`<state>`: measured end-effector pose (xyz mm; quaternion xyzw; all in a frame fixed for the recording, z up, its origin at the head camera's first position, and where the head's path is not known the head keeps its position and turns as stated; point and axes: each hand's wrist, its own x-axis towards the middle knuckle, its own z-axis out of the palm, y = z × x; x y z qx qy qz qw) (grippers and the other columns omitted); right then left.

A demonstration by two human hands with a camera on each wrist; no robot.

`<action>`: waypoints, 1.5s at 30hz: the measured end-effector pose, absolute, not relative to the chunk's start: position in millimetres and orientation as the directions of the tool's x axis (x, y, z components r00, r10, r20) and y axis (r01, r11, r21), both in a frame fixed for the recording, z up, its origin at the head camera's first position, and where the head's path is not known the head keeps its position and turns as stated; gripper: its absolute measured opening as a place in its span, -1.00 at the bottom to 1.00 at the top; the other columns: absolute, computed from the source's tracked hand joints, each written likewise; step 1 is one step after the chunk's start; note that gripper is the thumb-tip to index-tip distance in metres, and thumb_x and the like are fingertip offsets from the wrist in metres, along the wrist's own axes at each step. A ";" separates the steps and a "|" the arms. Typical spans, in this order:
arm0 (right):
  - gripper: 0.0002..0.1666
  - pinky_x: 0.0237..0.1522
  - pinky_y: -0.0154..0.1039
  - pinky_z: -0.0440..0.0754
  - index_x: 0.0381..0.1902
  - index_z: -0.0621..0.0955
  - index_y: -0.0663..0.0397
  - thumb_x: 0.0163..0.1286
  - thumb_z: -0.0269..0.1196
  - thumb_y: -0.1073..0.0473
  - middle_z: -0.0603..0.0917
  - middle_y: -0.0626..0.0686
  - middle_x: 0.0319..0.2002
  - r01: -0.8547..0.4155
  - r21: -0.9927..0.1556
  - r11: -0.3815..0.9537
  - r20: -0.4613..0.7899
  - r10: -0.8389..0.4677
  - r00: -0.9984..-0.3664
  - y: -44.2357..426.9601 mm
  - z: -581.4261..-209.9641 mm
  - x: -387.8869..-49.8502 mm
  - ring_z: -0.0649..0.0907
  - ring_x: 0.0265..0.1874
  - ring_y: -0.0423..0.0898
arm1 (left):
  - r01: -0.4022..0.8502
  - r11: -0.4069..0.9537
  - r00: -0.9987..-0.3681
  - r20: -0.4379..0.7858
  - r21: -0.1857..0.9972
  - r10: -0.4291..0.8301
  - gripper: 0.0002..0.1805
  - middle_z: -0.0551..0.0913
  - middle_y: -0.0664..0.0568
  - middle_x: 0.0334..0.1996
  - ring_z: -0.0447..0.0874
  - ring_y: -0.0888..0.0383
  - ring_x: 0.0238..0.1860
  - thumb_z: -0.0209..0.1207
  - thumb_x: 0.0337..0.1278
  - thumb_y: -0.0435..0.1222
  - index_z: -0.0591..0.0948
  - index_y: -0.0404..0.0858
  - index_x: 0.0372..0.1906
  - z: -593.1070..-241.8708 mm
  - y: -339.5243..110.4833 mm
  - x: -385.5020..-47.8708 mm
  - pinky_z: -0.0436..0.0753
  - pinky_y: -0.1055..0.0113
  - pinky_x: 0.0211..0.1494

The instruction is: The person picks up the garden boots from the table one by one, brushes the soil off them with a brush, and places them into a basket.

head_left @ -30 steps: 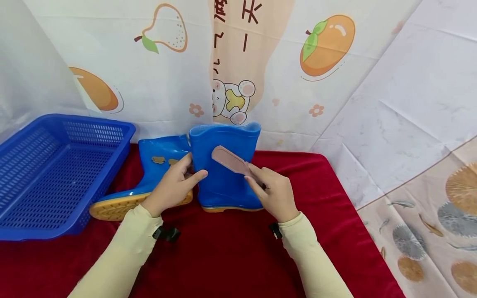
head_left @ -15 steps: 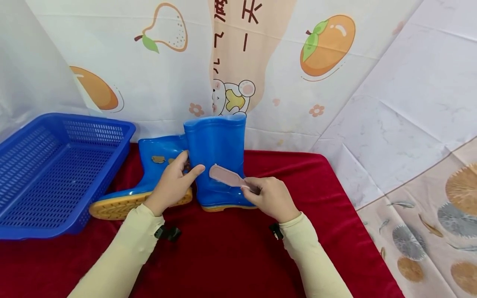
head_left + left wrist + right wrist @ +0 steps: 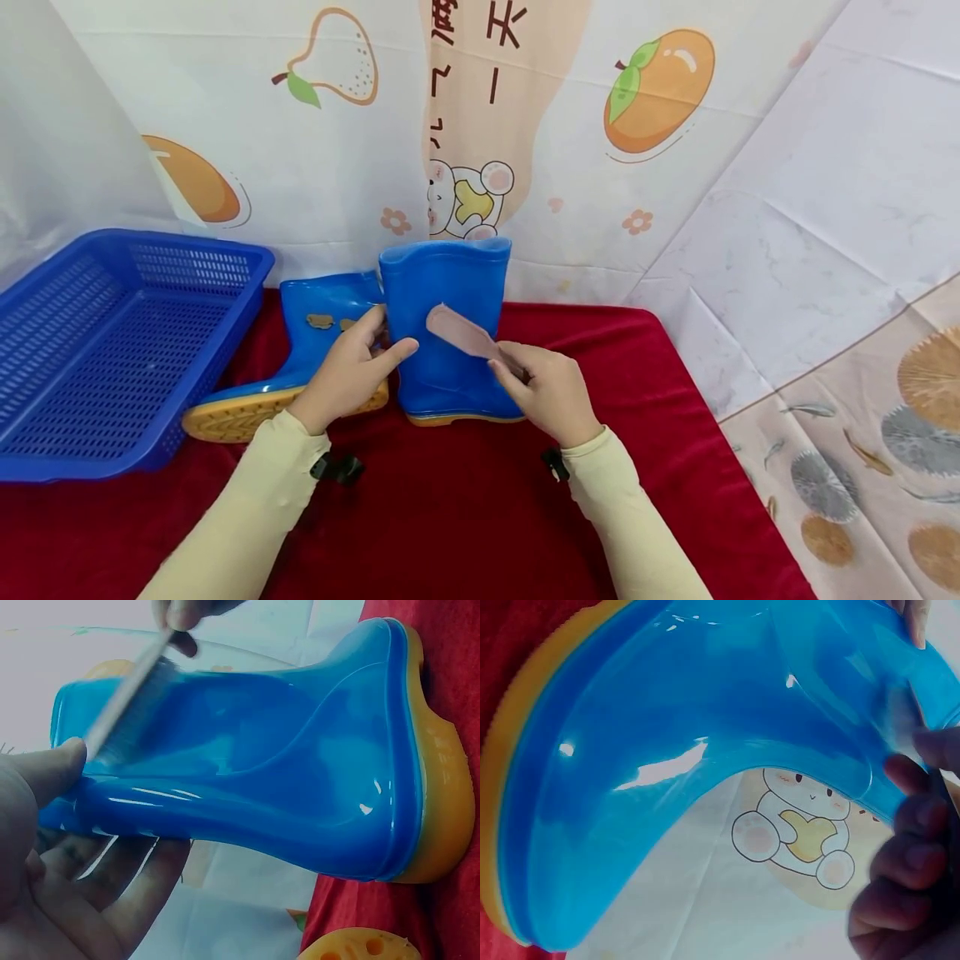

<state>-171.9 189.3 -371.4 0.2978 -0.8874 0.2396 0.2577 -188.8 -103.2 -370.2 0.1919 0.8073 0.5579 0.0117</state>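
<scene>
A blue rain boot (image 3: 450, 383) with a yellow sole stands upright on the red cloth in the head view. My left hand (image 3: 345, 375) holds its shaft from the left, thumb at the front and fingers behind. The handle of a brush with a pinkish-brown back (image 3: 459, 332) is gripped in my right hand (image 3: 553, 390). In the left wrist view, the bristles (image 3: 146, 712) face the boot's shaft and look blurred. A second blue boot (image 3: 307, 346) leans at the left, its yellow sole turned forward, with brown patches (image 3: 320, 322) on its shaft.
A blue plastic basket (image 3: 258, 258) with slotted walls stands at the left on the red cloth (image 3: 450, 517). Behind the boots hangs a white curtain (image 3: 585, 242) printed with fruit and a bear. The table's right edge slopes down beside a patterned cloth (image 3: 862, 450).
The brush has gone down the boot's shaft and back up. The boot tipped left, then swung partly back right. My left hand stays on the shaft.
</scene>
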 end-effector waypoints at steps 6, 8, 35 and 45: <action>-0.76 -0.60 -0.39 0.44 -0.03 0.80 0.00 0.44 0.35 0.08 0.55 -0.24 -0.61 -0.622 -0.331 0.710 0.428 -0.474 -0.769 189.7 -371.0 -169.5 0.42 -0.64 -0.34 | 0.297 0.301 -0.929 0.202 0.906 0.309 -0.32 0.52 -0.16 0.39 0.59 -0.13 0.30 0.10 0.55 0.00 0.24 -0.23 0.54 -372.6 -102.2 -191.7 0.57 -0.18 0.32; -0.78 -0.61 -0.40 0.42 -0.08 0.81 -0.02 0.42 0.34 0.07 0.50 -0.26 -0.64 -0.630 -0.332 0.702 0.419 -0.489 -0.765 189.8 -370.5 -169.2 0.39 -0.65 -0.35 | 0.295 0.302 -0.931 0.202 0.906 0.305 -0.31 0.50 -0.16 0.40 0.57 -0.13 0.32 0.09 0.55 0.01 0.23 -0.23 0.55 -372.6 -102.3 -191.8 0.56 -0.18 0.33; -0.83 -0.74 -0.39 0.17 -0.48 0.60 0.13 0.31 0.30 0.23 0.37 -0.09 -0.75 -0.696 -0.454 0.556 0.857 0.057 -0.513 207.2 -358.1 -173.8 0.26 -0.77 -0.28 | 0.255 0.197 -0.967 0.248 0.947 0.058 -0.66 0.52 -0.22 -0.22 0.79 -0.02 -0.39 0.13 0.55 -0.16 0.48 -0.34 0.13 -369.6 -79.6 -177.9 0.79 0.32 -0.23; -0.77 -0.68 -0.43 0.17 -0.51 0.58 0.20 0.37 0.24 0.26 0.36 -0.05 -0.75 -0.677 -0.533 0.507 0.832 0.169 -0.528 217.3 -349.0 -174.7 0.27 -0.74 -0.30 | 0.317 0.003 -0.942 0.315 0.948 0.116 -0.69 0.49 -0.26 -0.18 0.70 0.04 -0.01 0.02 0.59 -0.30 0.45 -0.34 0.26 -356.8 -67.3 -183.0 0.77 0.16 -0.03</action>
